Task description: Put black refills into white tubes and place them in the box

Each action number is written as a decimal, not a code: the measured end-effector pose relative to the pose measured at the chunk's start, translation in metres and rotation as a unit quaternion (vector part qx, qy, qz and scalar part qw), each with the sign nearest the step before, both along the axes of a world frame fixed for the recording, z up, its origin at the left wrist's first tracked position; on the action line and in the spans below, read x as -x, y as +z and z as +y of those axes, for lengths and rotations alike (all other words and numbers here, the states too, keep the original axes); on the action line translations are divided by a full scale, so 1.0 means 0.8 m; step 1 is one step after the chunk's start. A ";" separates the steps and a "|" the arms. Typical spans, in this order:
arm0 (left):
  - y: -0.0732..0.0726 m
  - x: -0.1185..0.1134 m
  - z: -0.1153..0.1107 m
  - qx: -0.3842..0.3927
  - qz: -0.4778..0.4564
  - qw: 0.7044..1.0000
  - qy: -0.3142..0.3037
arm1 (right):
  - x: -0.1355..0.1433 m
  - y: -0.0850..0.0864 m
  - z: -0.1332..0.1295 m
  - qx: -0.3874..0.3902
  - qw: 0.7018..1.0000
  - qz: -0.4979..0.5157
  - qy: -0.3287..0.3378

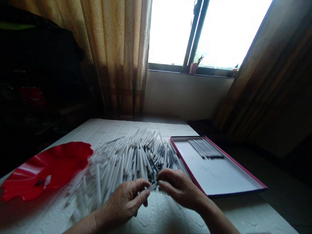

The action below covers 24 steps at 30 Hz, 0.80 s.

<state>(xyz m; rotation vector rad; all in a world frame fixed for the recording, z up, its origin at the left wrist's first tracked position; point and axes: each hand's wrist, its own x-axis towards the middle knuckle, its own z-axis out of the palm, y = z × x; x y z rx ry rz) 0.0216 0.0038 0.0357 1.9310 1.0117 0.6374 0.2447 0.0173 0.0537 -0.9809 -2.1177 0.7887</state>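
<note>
Between my two hands, near the front of the table, is a short translucent piece (153, 186). My left hand (130, 199) pinches its left end between thumb and fingers. On its other end, the thumb and fingers of my right hand (177, 188) are closed. Just beyond my hands lies a large pile of white and dark pen-like sticks (121, 159). To the right, a shallow white tray with red edges (224, 176) holds a row of thin sticks with dark ends (207, 149).
A red wavy-edged dish (57, 164) with a few small pieces in it sits at the table's left. The white table (146, 223) has a brick pattern. Behind are curtains (117, 46) and a window; a pink cup (193, 68) with sticks stands on the sill.
</note>
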 end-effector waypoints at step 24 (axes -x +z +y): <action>-0.004 0.001 0.005 0.059 0.003 0.998 0.026 | -0.014 -0.006 0.014 0.025 0.997 0.051 -0.060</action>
